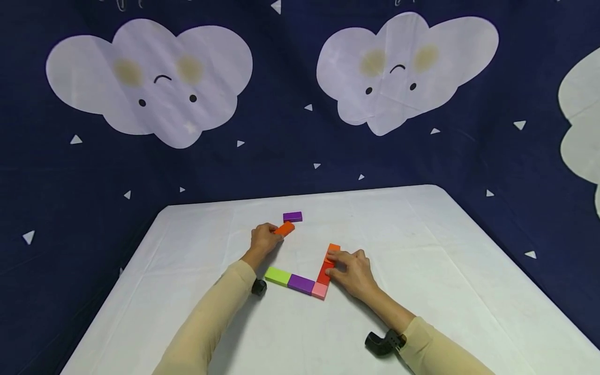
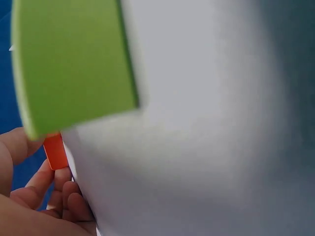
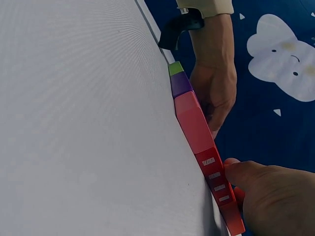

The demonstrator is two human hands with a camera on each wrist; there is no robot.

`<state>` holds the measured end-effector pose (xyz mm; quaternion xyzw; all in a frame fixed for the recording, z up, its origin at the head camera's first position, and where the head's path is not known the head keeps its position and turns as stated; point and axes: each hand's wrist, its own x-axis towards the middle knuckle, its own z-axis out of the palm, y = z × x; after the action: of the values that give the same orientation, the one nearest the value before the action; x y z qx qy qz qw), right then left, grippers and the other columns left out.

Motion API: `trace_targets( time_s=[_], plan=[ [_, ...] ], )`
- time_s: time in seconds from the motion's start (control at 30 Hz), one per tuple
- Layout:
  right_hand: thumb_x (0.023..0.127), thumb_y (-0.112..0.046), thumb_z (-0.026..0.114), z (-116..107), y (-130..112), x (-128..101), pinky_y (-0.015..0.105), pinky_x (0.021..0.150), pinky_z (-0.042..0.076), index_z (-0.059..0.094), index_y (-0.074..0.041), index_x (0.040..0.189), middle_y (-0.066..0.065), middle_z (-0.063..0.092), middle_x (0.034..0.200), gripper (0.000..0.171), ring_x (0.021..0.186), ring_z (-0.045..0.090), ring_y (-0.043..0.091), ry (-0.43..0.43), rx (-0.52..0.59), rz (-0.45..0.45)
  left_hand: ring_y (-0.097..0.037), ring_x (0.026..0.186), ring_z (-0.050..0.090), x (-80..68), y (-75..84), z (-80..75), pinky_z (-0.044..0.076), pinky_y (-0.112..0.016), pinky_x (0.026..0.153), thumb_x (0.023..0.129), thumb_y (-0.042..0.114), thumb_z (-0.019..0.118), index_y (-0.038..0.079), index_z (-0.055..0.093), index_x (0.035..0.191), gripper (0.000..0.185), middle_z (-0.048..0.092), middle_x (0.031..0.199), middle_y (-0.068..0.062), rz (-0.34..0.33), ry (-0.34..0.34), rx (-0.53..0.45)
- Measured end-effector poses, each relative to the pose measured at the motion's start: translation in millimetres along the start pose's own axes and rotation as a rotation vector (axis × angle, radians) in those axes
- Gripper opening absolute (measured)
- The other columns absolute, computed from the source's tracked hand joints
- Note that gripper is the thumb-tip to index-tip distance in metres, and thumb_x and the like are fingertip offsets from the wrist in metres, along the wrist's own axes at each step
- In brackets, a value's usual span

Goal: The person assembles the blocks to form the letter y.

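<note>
No words, brands or numbers can be read anywhere. The only marks are a few small pale rectangular patches in a column on the red rectangular block (image 3: 216,183), in the right wrist view, just beside the pink block (image 3: 193,122) of the same row; they are too blurred to read.

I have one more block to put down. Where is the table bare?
Bare: the table right of the right hand, and the near left corner. Crowded: between the left hand, purple block and the block row.
</note>
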<state>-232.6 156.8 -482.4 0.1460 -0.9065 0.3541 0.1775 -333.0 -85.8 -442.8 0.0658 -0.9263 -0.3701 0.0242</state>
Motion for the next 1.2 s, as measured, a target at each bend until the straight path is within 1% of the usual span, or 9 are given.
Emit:
trace_targets(
  time_s=[0.3, 0.4, 0.5, 0.6, 0.67, 0.8, 0.9, 1.0, 1.2],
  plan=[
    [0.072, -0.026, 0.08, 1, 1, 0, 0.031, 0.073, 0.028, 0.073, -0.015, 0.106, -0.004, 0.069, 0.116, 0.037, 0.076, 0.035, 0.01, 0.005, 0.004, -0.006, -0.028, 0.097, 0.06, 0.7, -6.6, -6.2, 0.046, -0.039, 0.091, 0.078, 0.016, 0.073, 0.001, 0.068, 0.107, 0.033, 0.068, 0.108, -0.015, -0.003, -0.003, -0.049],
    [0.072, -0.026, 0.08, 1, 1, 0, 0.031, 0.073, 0.028, 0.073, -0.015, 0.106, -0.004, 0.069, 0.116, 0.036, 0.076, 0.036, 0.011, 0.005, 0.007, -0.005, -0.027, 0.095, 0.06, 0.2, -8.1, -7.2, 0.047, -0.039, 0.089, 0.077, 0.017, 0.073, 0.001, 0.067, 0.107, 0.034, 0.068, 0.106, -0.015, 0.011, -0.001, -0.027],
    [0.072, -0.026, 0.08, 0, 1, 0, 0.031, 0.073, 0.028, 0.073, -0.015, 0.106, -0.004, 0.069, 0.117, 0.037, 0.076, 0.035, 0.011, -0.002, 0.011, -0.003, -0.028, 0.094, 0.06, -1.2, -9.1, -8.6, 0.047, -0.039, 0.087, 0.077, 0.021, 0.073, 0.003, 0.065, 0.109, 0.038, 0.068, 0.105, -0.015, 0.025, -0.025, 0.032],
    [0.072, -0.026, 0.08, 0, 1, 0, 0.03, 0.073, 0.028, 0.073, -0.015, 0.106, -0.004, 0.068, 0.118, 0.037, 0.076, 0.035, 0.011, -0.007, 0.009, -0.006, -0.028, 0.097, 0.058, -2.5, -10.4, -11.1, 0.044, -0.039, 0.086, 0.077, 0.027, 0.074, 0.006, 0.061, 0.117, 0.047, 0.066, 0.107, -0.014, 0.035, -0.077, 0.095],
    [0.072, -0.025, 0.079, 0, 1, 0, 0.031, 0.073, 0.028, 0.073, -0.015, 0.107, -0.003, 0.068, 0.117, 0.037, 0.076, 0.035, 0.011, -0.006, 0.008, -0.011, -0.027, 0.096, 0.056, -2.1, -12.3, -12.5, 0.043, -0.038, 0.084, 0.077, 0.03, 0.074, 0.008, 0.056, 0.125, 0.055, 0.064, 0.105, -0.012, 0.047, -0.113, 0.101],
    [0.072, -0.025, 0.079, 0, 2, 1, 0.031, 0.073, 0.028, 0.072, -0.014, 0.107, -0.003, 0.069, 0.117, 0.037, 0.076, 0.035, 0.011, -0.004, 0.009, -0.012, -0.025, 0.099, 0.048, 4.4, -18.9, -13.4, 0.04, -0.036, 0.085, 0.076, 0.027, 0.077, 0.01, 0.049, 0.134, 0.067, 0.058, 0.103, -0.011, 0.123, -0.162, 0.034],
    [0.072, -0.026, 0.079, 1, 3, 0, 0.031, 0.073, 0.028, 0.072, -0.015, 0.107, -0.004, 0.068, 0.117, 0.037, 0.076, 0.035, 0.011, -0.009, 0.005, -0.003, -0.027, 0.11, 0.041, 10.6, -24.0, -15.5, 0.039, -0.039, 0.095, 0.075, 0.02, 0.078, 0.011, 0.048, 0.136, 0.069, 0.054, 0.119, -0.011, 0.19, -0.203, -0.003],
    [0.072, -0.026, 0.079, 2, 4, -1, 0.03, 0.073, 0.028, 0.072, -0.016, 0.107, -0.005, 0.068, 0.117, 0.037, 0.076, 0.035, 0.01, -0.012, 0.0, -0.001, -0.029, 0.122, 0.034, 15.5, -27.5, -19.6, 0.033, -0.046, 0.106, 0.075, 0.016, 0.078, 0.013, 0.047, 0.138, 0.07, 0.047, 0.138, -0.01, 0.229, -0.267, 0.006],
    [0.072, -0.026, 0.079, 3, 5, 0, 0.03, 0.073, 0.029, 0.073, -0.016, 0.106, -0.005, 0.069, 0.116, 0.036, 0.076, 0.035, 0.01, 0.009, -0.003, -0.024, -0.029, 0.127, 0.03, 23.5, -30.5, -27.8, 0.025, -0.053, 0.111, 0.077, 0.018, 0.076, 0.016, 0.045, 0.14, 0.071, 0.039, 0.147, -0.008, 0.274, -0.384, 0.032]
  ],
)
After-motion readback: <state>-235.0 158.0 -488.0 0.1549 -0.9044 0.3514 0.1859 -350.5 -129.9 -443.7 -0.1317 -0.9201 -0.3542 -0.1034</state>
